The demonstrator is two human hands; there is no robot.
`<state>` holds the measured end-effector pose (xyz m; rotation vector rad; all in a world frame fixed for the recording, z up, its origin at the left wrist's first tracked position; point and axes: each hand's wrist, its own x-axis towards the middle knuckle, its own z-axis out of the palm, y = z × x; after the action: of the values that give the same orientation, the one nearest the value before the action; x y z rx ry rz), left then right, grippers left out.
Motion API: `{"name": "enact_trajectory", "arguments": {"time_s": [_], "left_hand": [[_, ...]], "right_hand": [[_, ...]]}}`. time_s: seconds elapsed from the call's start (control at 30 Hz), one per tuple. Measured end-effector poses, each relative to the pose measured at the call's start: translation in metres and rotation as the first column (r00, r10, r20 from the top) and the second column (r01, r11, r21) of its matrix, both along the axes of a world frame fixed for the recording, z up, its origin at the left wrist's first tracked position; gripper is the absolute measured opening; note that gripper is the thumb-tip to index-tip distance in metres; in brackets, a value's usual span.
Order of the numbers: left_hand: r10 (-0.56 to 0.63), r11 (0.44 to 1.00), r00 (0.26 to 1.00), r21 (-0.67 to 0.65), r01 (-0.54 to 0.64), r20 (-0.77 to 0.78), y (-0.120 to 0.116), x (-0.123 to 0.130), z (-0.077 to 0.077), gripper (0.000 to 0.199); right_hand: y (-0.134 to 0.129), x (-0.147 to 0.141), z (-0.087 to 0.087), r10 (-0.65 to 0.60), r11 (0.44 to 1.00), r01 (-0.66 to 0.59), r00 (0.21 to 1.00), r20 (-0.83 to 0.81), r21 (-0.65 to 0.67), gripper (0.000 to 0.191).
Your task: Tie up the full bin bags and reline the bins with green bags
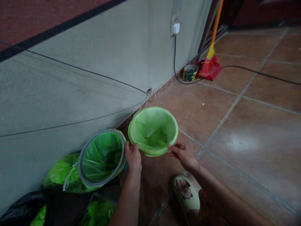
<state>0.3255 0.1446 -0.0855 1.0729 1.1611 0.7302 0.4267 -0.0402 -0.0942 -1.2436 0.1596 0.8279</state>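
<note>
Between my two hands is a round trash can lined with a light green bag, its mouth facing up at me. My left hand grips the near left of its rim, thumb on top. On the near right, my right hand pinches the same rim. Just left of my left hand stands a second trash can with a grey ring around its mouth, lined with a green bag. Its lower body is mostly hidden.
Bulging green bags and a black bag lie by the wall at lower left. Black cables run along the wall and floor. A green tin, a red dustpan and a broom stand farther back. My slippered foot is below.
</note>
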Motion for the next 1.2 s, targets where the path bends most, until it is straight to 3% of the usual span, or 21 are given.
{"name": "enact_trajectory", "arguments": {"time_s": [0.07,0.17,0.27,0.37,0.47,0.63,0.73,0.83,0.93,1.0,1.07,1.2], "left_hand": [[0.067,0.997,0.997,-0.02,-0.068,-0.031,-0.008,-0.007,0.004,0.046],[0.069,0.988,0.995,-0.131,-0.079,-0.079,-0.032,-0.015,0.01,0.036],[0.012,0.954,0.999,-0.298,-0.026,-0.05,-0.054,-0.014,0.013,0.021],[0.008,0.879,0.999,-0.477,0.013,0.041,-0.061,-0.008,0.012,0.014],[-0.002,0.839,0.995,-0.541,0.058,0.104,-0.057,-0.007,0.009,0.018],[-0.022,0.844,0.994,-0.531,0.075,0.104,-0.053,-0.009,-0.002,0.012],[-0.02,0.841,0.999,-0.54,0.037,0.036,-0.053,-0.005,-0.008,0.009],[-0.044,0.879,0.998,-0.476,0.017,-0.046,-0.049,-0.006,-0.01,0.01],[-0.003,0.942,0.99,-0.332,-0.045,-0.143,-0.046,-0.012,-0.005,0.011],[0.065,0.965,0.98,-0.238,-0.11,-0.19,-0.047,-0.015,0.001,0.014],[0.072,0.976,0.979,-0.19,-0.11,-0.192,-0.051,-0.015,0.006,0.02],[-0.079,0.991,0.991,-0.117,0.067,-0.105,-0.053,-0.004,0.007,0.025]], "right_hand": [[-0.015,-0.007,-0.003,0.042,0.999,-0.044,0.995,-0.089,-0.022,0.035],[-0.027,0.008,-0.01,-0.145,0.988,0.135,0.98,-0.138,-0.08,0.036],[-0.021,0.036,-0.015,-0.24,0.971,0.24,0.961,-0.136,-0.017,0.032],[-0.009,0.052,-0.018,-0.205,0.976,0.214,0.968,-0.146,0.05,0.024],[-0.004,0.052,-0.021,-0.114,0.984,0.133,0.98,-0.165,0.114,0.023],[-0.005,0.044,-0.022,-0.057,0.973,0.091,0.986,-0.156,0.214,0.034],[-0.004,0.043,-0.021,-0.091,0.982,0.113,0.986,-0.142,0.154,0.035],[-0.006,0.044,-0.022,-0.181,0.983,0.182,0.979,-0.097,0.007,0.033],[-0.011,0.052,-0.02,-0.355,0.93,0.353,0.935,0.0,-0.106,0.032],[-0.01,0.061,-0.016,-0.414,0.899,0.423,0.906,0.089,-0.115,0.032],[-0.005,0.069,-0.009,-0.345,0.931,0.359,0.925,0.159,-0.068,0.033],[0.008,0.068,0.003,-0.156,0.987,0.159,0.965,0.211,0.003,0.034]]}}
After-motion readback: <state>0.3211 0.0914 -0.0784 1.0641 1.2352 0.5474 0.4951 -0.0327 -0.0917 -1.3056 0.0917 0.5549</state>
